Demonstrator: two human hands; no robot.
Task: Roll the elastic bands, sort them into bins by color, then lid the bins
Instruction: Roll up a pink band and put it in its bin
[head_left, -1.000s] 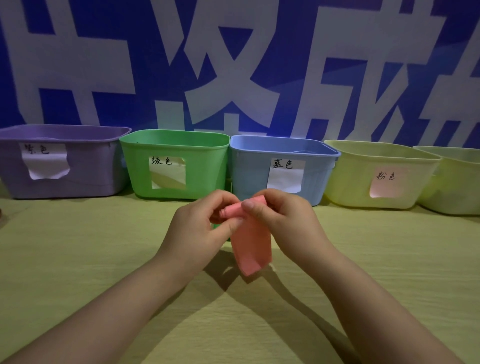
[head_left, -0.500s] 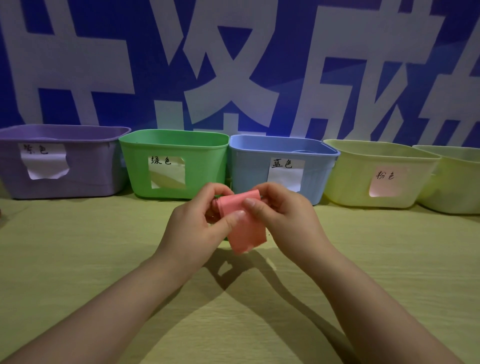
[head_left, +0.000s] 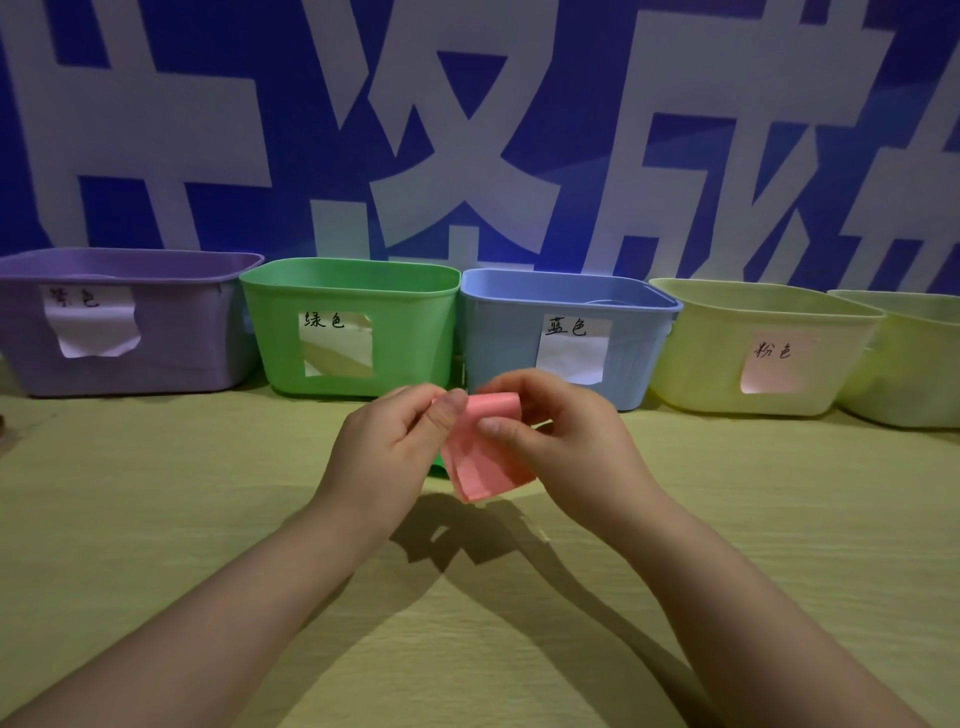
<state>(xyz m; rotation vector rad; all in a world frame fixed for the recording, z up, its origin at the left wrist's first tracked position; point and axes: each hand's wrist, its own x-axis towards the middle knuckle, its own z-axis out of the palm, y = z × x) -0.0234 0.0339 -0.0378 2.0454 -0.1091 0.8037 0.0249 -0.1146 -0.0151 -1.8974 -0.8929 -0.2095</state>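
A pink elastic band (head_left: 488, 457) is held above the table between both hands, its top end wound into a roll and a short flat tail hanging down. My left hand (head_left: 387, 452) pinches the roll's left end with thumb and fingers. My right hand (head_left: 566, 436) pinches its right side. A bit of green (head_left: 438, 466) shows behind the band, mostly hidden. Along the back stand a purple bin (head_left: 156, 358), a green bin (head_left: 415, 332), a blue bin (head_left: 498, 332) and a pale yellow bin (head_left: 701, 364) with a pink label.
A second pale yellow bin (head_left: 904, 374) stands at the far right, cut off by the frame edge. The bins sit against a blue wall with large white characters. The yellow-green table (head_left: 156, 519) stretches in front of the bins.
The hanging tail of the pink band has grown shorter as the roll took it up. Both hands stayed in the same place above the table.
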